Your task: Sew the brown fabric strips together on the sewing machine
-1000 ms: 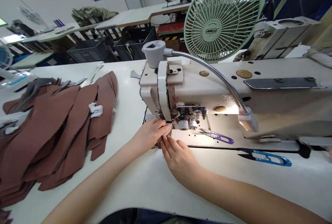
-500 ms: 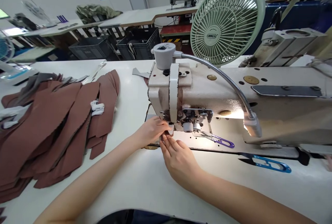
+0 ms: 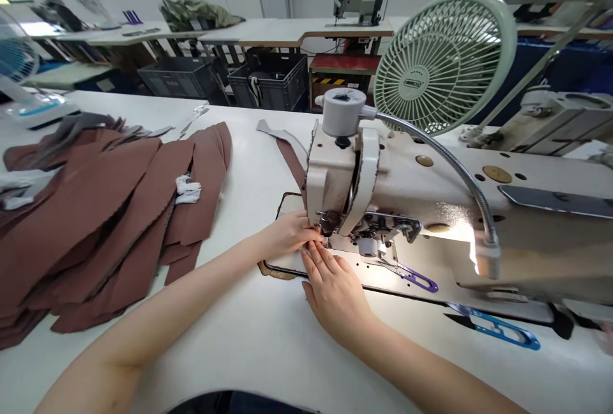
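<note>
A cream sewing machine stands before me, and both hands are close to its needle area. My left hand is just left of the needle, its fingers bent and pressed together; what lies under its fingertips is hidden. My right hand lies flat in front of the needle area, fingers stretched out, fingertips touching or nearly touching those of the left. A brown strip of material with a grey end piece emerges behind the machine head. Its near end disappears behind the head and my left hand.
Brown cut pieces are heaped at the left, with white scraps on top. Purple thread snips lie on the machine bed and blue snips on the table. A green fan and a bendable lamp stand close by.
My view has shifted, so the machine appears farther right. More of the brown strip shows behind the machine head. The pale piece seen at my left fingertips is now hidden.
</note>
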